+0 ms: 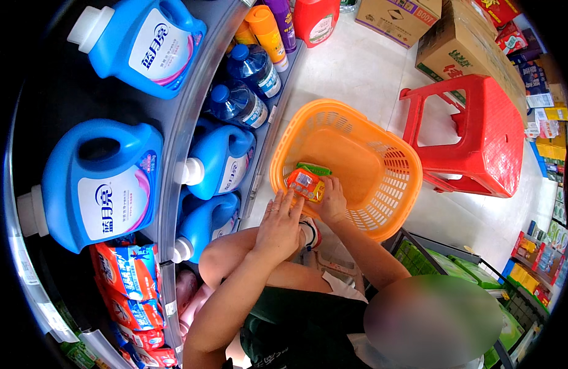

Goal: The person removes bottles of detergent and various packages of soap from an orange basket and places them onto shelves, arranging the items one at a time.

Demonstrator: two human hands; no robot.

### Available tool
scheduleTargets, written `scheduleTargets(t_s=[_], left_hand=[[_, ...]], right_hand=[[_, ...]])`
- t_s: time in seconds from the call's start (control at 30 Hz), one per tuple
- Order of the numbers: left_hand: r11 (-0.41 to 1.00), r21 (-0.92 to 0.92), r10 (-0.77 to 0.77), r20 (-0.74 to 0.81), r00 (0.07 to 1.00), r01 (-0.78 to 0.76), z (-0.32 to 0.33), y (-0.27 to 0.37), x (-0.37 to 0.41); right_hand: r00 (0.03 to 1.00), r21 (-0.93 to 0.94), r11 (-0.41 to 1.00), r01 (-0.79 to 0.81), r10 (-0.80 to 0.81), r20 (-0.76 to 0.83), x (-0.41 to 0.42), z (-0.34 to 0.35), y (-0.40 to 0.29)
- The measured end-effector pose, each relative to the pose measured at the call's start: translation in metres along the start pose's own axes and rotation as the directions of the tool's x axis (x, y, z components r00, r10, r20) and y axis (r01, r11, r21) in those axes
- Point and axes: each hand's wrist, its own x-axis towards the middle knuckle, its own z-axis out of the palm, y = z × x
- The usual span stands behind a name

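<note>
An orange plastic basket (pixel 395 152) stands on the floor before me. Over its near-left part, my right hand (pixel 335 200) grips a small orange-red packet (pixel 305 184) with a yellow corner. My left hand (pixel 281 226) lies palm down with its fingers stretched out; their tips reach the near edge of the packet, and whether they press on it is hard to tell. A green packet (pixel 315 169) lies in the basket just beyond the orange-red one, partly covered by it.
Shelves at left hold blue detergent jugs (pixel 108 184), dark blue bottles (pixel 240 104) and red-and-blue bags (pixel 129 272). A red plastic stool (pixel 491 133) stands right of the basket, near cardboard boxes (pixel 468 46). A dark crate (pixel 425 253) with green packs is at lower right.
</note>
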Motion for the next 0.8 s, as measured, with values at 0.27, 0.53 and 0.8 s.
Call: scheduleTargets(t_s=[0.27, 0.53, 0.8], left_hand=[[1.000, -0.017, -0.019, -0.043, 0.999, 0.018, -0.006, 0.000, -0.005], [1.000, -0.004, 0.029, -0.191, 0.981, -0.030, -0.033, 0.009, -0.022], [0.998, 0.029, 0.063, -0.554, 0.830, -0.057, -0.092, 0.010, -0.096]], right_hand=[[0.958, 0.057, 0.968, 0.243, -0.230, -0.173, -0.004, -0.025, -0.044], [0.929, 0.143, 0.925, 0.353, -0.328, -0.173, -0.014, -0.067, -0.112], [0.780, 0.200, 0.754, 0.626, -0.601, -0.175, -0.034, -0.113, -0.208]])
